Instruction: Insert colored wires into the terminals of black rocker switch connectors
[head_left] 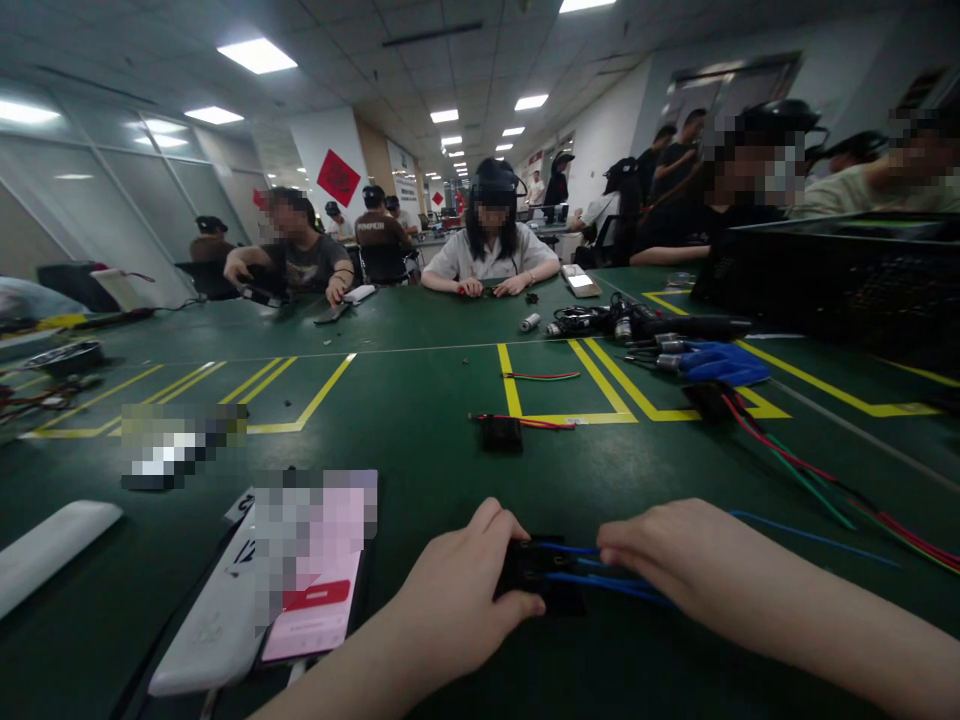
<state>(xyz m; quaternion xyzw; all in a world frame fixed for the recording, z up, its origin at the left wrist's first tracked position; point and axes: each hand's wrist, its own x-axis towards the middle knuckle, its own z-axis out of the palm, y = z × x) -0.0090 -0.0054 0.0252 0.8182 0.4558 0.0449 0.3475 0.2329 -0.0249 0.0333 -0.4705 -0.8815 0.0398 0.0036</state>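
My left hand (469,585) is closed around the left end of a flat black block (551,575), thumb on the near side and fingers on the far side. Several blue wires (604,580) run out of the block to the right. My right hand (667,555) pinches one blue wire between thumb and fingertips, just right of the block. The other blue wires pass under that hand, where part of them is hidden. Beyond my hands a small black block (502,434) lies on the table, with a short red wire piece (547,424) against it.
On the green table (420,430), a white power bank (217,610) and a lit phone (319,600) lie at my left. Red and green wires (810,470) trail off a black part at right. Cables and blue-handled tools (724,363) lie beyond. A co-worker (491,240) sits opposite.
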